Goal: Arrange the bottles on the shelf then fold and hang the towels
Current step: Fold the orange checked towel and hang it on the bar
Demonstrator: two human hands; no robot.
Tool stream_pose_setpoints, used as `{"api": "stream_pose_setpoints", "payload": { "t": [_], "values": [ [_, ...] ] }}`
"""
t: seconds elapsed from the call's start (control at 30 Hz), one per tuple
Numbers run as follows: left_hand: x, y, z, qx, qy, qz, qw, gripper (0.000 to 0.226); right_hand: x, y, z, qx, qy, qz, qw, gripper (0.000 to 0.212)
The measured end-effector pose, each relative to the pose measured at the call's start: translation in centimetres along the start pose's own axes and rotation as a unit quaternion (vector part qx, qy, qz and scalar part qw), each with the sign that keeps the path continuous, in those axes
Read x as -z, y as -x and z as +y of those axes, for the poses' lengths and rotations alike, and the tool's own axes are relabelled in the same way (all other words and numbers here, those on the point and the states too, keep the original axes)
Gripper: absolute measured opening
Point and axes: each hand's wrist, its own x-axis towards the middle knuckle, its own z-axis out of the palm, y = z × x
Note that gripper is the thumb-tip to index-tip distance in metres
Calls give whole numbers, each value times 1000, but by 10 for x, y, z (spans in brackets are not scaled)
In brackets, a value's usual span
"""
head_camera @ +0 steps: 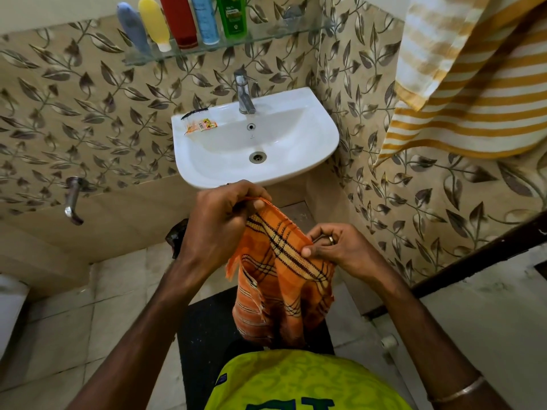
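Item one, the orange checked towel (284, 279): I see it held up between both hands in front of the body, below the near rim of the white sink (296, 170) and above a dark floor mat (201, 335). My left hand (219, 226) grips its far upper corner, fingers curled over the edge and thumb pressed against the cloth. My right hand (334, 247), wearing a ring, pinches the upper edge further to the right and nearer, thumb on the striped border and fingers bent behind it. The top edge runs slanted between the two hands; the rest hangs down in loose folds toward the yellow-green shirt (296, 383). The cloth is orange with thin black lines forming a check, a pale cream band along the held edge, and a frayed fringe at the left side. Item two, bottles on the glass shelf (225, 45) on the far wall: grey bottle (133, 28), yellow bottle (154, 22), red bottle (177, 19), blue bottle (204, 19) and green bottle (231, 16), standing side by side in a row. Item three, a white and yellow striped towel (473, 84) hanging at the far right, well apart from both hands. Item four, a chrome tap (244, 93) at the back of the sink, and a small comb (195, 112) lying on its left ledge.
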Motion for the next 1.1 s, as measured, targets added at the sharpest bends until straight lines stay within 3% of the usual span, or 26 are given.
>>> {"api": "stream_pose_setpoints", "payload": {
  "t": [0.1, 0.2, 0.33, 0.4, 0.5, 0.63, 0.73, 0.8, 0.93, 1.1],
  "values": [
    [1, 2, -2, 27, 24, 7, 999, 18, -2, 2, -1, 6, -7, 30, 1000, 31],
    [-2, 1, -2, 104, 108, 9, 989, 14, -7, 4, -3, 23, 8, 52, 998, 29],
    [-20, -5, 6, 200, 319, 52, 925, 15, -17, 6, -6, 52, 14, 71, 996, 22],
    [-30, -5, 3, 194, 261, 50, 944, 21, -19, 6, -9, 60, 26, 77, 995, 19],
    [-34, -5, 1, 178, 108, -75, 975, 51, -18, 7, -9, 69, 48, 92, 992, 15],
    [-29, -10, 12, 136, -103, -272, 947, 82, -12, 10, -12, 85, 65, 112, 988, 12],
    [-26, -13, 14, 52, -134, -265, 953, 44, -8, 10, -11, 92, 42, 108, 989, 15],
    [-25, -16, 15, 40, -117, -239, 963, 21, -6, 10, -10, 98, 28, 95, 990, 17],
    [-27, -19, 20, 57, -108, -250, 961, 9, -1, 10, -6, 49, 31, 10, 998, 26],
    [-23, -19, 19, 68, -121, -262, 955, 12, 6, 2, 7, -21, 86, -112, 990, 48]
  ]
}}
